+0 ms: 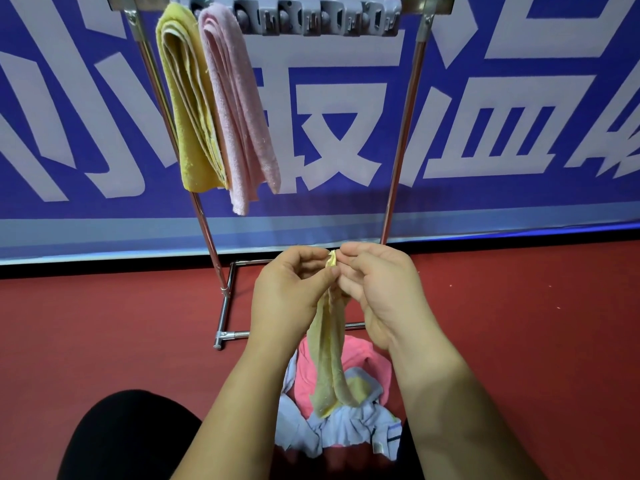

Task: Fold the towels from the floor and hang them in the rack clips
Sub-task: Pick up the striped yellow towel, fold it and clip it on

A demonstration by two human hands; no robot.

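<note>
Both my left hand (291, 289) and right hand (377, 289) pinch the top of a pale yellow towel (329, 358), hanging lengthwise straight down between them, low before the rack (405, 116), its free clips (329, 19) well above.

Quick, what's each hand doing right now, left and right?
Left hand: pinches the top edge of the yellow towel.
Right hand: pinches the same towel's top edge.

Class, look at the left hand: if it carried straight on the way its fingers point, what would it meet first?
Probably the right hand: the left hand points its fingers across at it, with only the pinched yellow towel between them.
</note>
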